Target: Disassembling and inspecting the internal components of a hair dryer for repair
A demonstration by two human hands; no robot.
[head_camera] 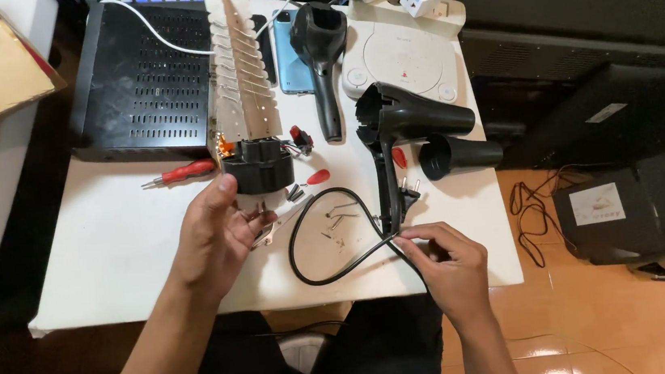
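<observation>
Steadies with the left hand (219,230) the black motor block (257,166) at the near end of the finned heating element (240,66): half closed, thumb pressed on the block's lower left edge, fingers curled under it around small metal parts, too small to name. Seems held so to keep the long element flat on the white table (111,249), away from the edge. Pinches with the right hand (445,261) the black power cord (330,244), thumb and forefinger closed on it just below the handle of the open dryer shell (391,124), probably to keep the loop from sliding off. Leaves loose screws (334,219) inside the cord's loop, near both hands. Keeps the red screwdriver (181,174) just left of the block, the black nozzle (459,154) right of the shell.
</observation>
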